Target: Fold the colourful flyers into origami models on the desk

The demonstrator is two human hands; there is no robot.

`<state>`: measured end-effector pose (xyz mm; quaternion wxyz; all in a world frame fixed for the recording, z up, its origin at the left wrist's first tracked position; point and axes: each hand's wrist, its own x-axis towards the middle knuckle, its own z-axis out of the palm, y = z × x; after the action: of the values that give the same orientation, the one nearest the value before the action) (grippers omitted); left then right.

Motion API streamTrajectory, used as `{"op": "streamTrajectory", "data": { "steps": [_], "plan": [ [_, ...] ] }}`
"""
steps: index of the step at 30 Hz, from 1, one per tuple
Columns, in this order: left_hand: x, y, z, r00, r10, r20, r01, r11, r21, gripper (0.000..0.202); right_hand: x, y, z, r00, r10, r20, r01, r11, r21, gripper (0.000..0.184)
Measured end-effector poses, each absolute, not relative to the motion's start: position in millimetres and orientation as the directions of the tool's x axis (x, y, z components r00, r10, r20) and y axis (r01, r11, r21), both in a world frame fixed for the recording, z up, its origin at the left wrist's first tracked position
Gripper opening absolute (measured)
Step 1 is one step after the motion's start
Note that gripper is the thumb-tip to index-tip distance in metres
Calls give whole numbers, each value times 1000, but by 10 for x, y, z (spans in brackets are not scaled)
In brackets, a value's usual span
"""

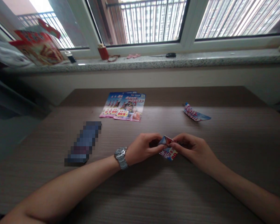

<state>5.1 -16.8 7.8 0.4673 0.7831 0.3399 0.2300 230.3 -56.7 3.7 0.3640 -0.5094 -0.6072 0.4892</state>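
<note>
Between my two hands, above the table, is a small folded paper flyer (169, 153) with blue, red and white print. My left hand (143, 148), with a silver watch on its wrist, pinches its left side between thumb and fingers. From the right, my right hand (193, 148) pinches the opposite side, its thumb near the middle fold. Part of the paper is hidden behind the fingers. Farther back on the right lies another folded flyer (196, 114) with pointed ends. Several flat flyers (130, 107) overlap at the back, left of the middle.
A pixelated dark, flat object (85, 144) lies on the brown table (121, 199) to the left. Along the stone windowsill (140, 63) are a red food bag (40, 46), a small red container (103, 52) and a black-handled item (170, 55).
</note>
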Motion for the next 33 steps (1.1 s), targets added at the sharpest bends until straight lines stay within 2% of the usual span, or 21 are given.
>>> {"op": "streamTrajectory", "data": {
  "steps": [7, 16, 22, 33],
  "plan": [
    [44, -163, 82, 673, 738, 49, 303, -336, 892, 21, 2298, -558, 14, -255, 965, -52, 298, 27, -954, 25],
    [42, -176, 94, 672, 735, 85, 274, -354, 894, 14, 2310, -570, -17, -348, 937, -33, 443, 133, -887, 26],
    [43, -181, 106, 654, 752, 86, 275, -342, 899, 28, 2317, -557, 36, -300, 952, -68, 404, 62, -913, 29],
    [28, -151, 116, 650, 758, 56, 375, -383, 844, 28, 2347, -554, 21, -280, 957, -78, 356, 28, -934, 32]
  ]
}}
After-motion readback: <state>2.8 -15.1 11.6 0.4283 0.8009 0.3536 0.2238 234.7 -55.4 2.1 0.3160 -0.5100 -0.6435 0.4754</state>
